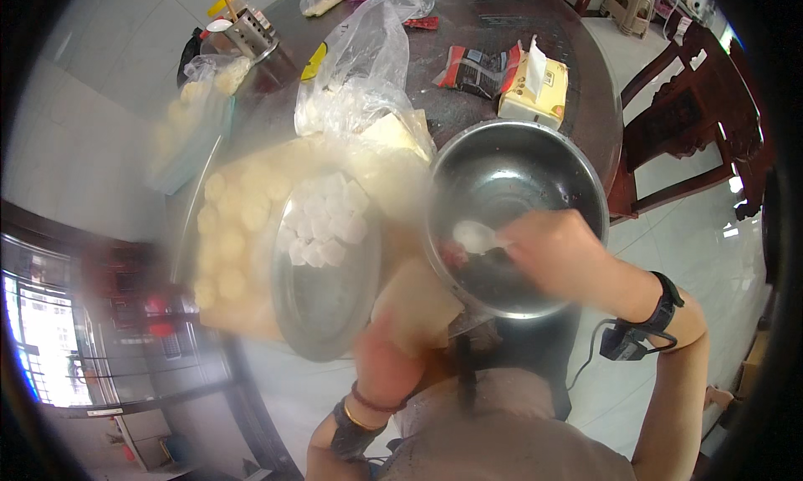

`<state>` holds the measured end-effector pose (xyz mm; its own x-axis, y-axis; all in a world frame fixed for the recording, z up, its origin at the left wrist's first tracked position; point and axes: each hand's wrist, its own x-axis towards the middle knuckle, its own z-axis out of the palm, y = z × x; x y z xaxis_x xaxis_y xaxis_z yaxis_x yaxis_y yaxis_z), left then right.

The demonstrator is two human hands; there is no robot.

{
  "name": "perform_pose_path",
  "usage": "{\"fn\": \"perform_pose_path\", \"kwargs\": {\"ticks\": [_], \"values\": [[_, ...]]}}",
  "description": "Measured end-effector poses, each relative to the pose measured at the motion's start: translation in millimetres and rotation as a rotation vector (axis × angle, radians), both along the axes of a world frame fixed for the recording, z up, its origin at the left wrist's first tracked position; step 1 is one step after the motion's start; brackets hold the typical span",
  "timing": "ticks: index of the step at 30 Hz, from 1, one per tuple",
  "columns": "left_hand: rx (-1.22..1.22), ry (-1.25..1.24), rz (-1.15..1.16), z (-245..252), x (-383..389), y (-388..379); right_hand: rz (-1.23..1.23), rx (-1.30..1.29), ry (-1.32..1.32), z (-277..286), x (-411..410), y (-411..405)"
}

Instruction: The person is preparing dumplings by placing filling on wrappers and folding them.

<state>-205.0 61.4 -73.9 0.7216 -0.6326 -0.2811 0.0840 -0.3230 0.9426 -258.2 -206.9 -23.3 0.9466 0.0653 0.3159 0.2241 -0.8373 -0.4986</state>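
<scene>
My right hand [555,255] grips a white spoon [473,237] inside a large steel bowl [524,145]. Beside the spoon's tip, a small lump of pinkish filling [453,254] lies against the bowl's left wall. In my left hand [386,358] is a thin, pale square wrapper [417,299], held flat near the bowl's lower left edge; blur hides the fingers. An oval metal tray [323,318] sits left of the wrapper, its far half filled with several white folded dumplings [326,217]. A stack of pale wrappers [392,133] lies partly under clear plastic behind it.
Several round pale yellow pieces [232,249] rest on a board left of the tray. Beyond are a clear plastic bag [370,48], a black-and-red packet [480,70], a tissue pack [536,95] and a perforated utensil holder [251,35]. A carved wooden chair [684,117] stands at right.
</scene>
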Motion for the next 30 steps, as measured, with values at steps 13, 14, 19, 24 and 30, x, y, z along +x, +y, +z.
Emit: {"fn": "perform_pose_path", "kwargs": {"ticks": [13, 14, 19, 24, 30], "values": [[-0.734, 0.801, 0.237, 26.3, 0.9, -22.6, 0.086, -0.074, 0.033, 1.0, -8.0, 17.5], [-0.782, 0.755, 0.162, 31.0, 2.4, -26.5, 0.088, -0.073, 0.034, 1.7, -9.4, 19.4], [-0.788, 0.8, 0.181, 29.0, -0.9, -23.8, 0.084, 0.02, 0.0, 9.1, -19.3, 26.1], [-0.832, 0.791, 0.119, 25.8, 0.6, -26.5, 0.054, 0.093, -0.018, 16.6, -39.2, 29.4], [-0.929, 0.927, 0.156, 17.4, -7.2, -15.1, 0.056, 0.063, -0.17, 35.5, -49.6, 41.8]]}}
